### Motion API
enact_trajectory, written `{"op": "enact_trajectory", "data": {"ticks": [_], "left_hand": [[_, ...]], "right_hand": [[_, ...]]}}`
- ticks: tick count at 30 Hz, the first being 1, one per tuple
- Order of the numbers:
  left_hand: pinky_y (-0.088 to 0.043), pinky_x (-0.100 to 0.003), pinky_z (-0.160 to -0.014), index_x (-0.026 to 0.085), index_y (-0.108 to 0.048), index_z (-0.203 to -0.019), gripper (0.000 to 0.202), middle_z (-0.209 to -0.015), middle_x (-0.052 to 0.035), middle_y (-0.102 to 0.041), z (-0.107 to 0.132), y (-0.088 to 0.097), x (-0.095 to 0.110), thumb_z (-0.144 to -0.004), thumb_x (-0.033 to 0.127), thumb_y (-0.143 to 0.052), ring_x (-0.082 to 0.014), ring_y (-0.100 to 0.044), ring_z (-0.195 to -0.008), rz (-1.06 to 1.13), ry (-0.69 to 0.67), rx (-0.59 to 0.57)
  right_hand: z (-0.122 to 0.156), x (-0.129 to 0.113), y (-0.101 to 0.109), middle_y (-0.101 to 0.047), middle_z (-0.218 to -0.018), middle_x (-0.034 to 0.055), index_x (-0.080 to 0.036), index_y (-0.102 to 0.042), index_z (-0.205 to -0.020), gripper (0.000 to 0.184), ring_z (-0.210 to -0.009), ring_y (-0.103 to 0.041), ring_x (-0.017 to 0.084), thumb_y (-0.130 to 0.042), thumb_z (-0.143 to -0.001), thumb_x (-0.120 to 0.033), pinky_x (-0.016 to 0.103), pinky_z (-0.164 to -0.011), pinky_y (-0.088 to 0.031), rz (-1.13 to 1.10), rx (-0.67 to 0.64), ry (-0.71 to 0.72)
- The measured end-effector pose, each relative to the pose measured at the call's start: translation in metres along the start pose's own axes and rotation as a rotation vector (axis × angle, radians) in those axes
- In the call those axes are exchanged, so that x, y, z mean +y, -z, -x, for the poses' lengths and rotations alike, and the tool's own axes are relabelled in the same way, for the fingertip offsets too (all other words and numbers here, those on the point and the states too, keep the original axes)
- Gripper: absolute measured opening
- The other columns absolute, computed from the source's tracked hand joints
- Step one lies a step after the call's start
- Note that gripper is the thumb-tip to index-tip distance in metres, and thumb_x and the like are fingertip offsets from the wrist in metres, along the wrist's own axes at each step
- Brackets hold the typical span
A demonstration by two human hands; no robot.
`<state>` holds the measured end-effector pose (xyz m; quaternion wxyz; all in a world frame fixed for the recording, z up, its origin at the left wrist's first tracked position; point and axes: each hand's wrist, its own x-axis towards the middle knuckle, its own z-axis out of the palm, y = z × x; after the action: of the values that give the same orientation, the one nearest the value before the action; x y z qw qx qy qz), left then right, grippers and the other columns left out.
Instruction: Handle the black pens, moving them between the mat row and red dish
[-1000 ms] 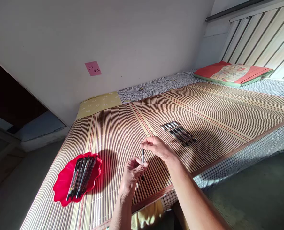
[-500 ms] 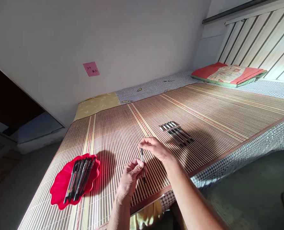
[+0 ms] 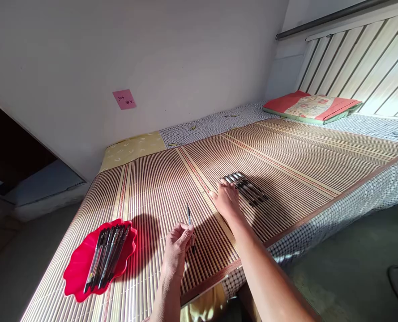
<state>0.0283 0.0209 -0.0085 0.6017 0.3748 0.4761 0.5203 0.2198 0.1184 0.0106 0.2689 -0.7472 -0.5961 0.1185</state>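
My left hand point(image 3: 177, 243) pinches a thin black pen point(image 3: 189, 220) that stands almost upright over the bamboo mat point(image 3: 286, 156). My right hand point(image 3: 226, 199) reaches away over the mat and its fingertips meet the near end of a row of several black pen parts point(image 3: 247, 187) lying side by side. Whether the right hand's fingers grip one of them is hidden by the hand itself. A red scalloped plate point(image 3: 78, 266) at the near left holds several black pens point(image 3: 106, 256).
The mat covers a bed with a checked sheet point(image 3: 353, 201). A red and patterned pillow point(image 3: 314, 107) lies at the far right by a slatted headboard. A pink note point(image 3: 124, 99) is stuck on the white wall. The floor drops off at left and right.
My right hand let go of the pen's top and moved right and away to the row of pen parts. The left hand keeps the pen, now tilted slightly left.
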Motion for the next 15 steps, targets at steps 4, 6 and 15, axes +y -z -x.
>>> {"op": "enact_trajectory", "data": {"ticks": [4, 6, 15], "left_hand": [[-0.028, -0.021, -0.053, 0.018, -0.057, -0.07, 0.053, -0.056, 0.0064, -0.048, 0.001, -0.001, 0.001, -0.068, 0.059, -0.089, -0.006, -0.034, -0.052, -0.039, 0.003, -0.028], [-0.028, -0.021, -0.053, 0.018, -0.057, -0.069, 0.053, -0.055, 0.0064, -0.048, 0.001, -0.002, 0.001, -0.067, 0.06, -0.089, -0.006, -0.034, -0.051, -0.047, 0.001, -0.03], [-0.033, -0.02, -0.054, 0.018, -0.057, -0.067, 0.053, -0.057, 0.0051, -0.051, 0.003, -0.005, 0.006, -0.062, 0.057, -0.092, -0.0068, -0.04, -0.054, -0.016, 0.001, 0.037]], "right_hand": [[-0.016, 0.012, -0.002, -0.057, -0.15, 0.0232, -0.007, -0.064, -0.137, 0.041, -0.141, -0.049, 0.037, -0.055, -0.097, -0.016, 0.046, -0.11, -0.039, 0.099, -0.042, -0.039], [-0.019, 0.014, -0.003, -0.066, -0.137, 0.0224, -0.007, -0.07, -0.125, 0.033, -0.131, -0.057, 0.035, -0.054, -0.096, -0.011, 0.043, -0.105, -0.041, 0.093, -0.052, -0.028], [-0.014, 0.02, 0.002, -0.076, -0.114, 0.0158, -0.013, -0.072, -0.117, 0.032, -0.106, -0.067, 0.025, -0.046, -0.1, -0.011, 0.032, -0.087, -0.044, -0.119, 0.032, 0.053]]}}
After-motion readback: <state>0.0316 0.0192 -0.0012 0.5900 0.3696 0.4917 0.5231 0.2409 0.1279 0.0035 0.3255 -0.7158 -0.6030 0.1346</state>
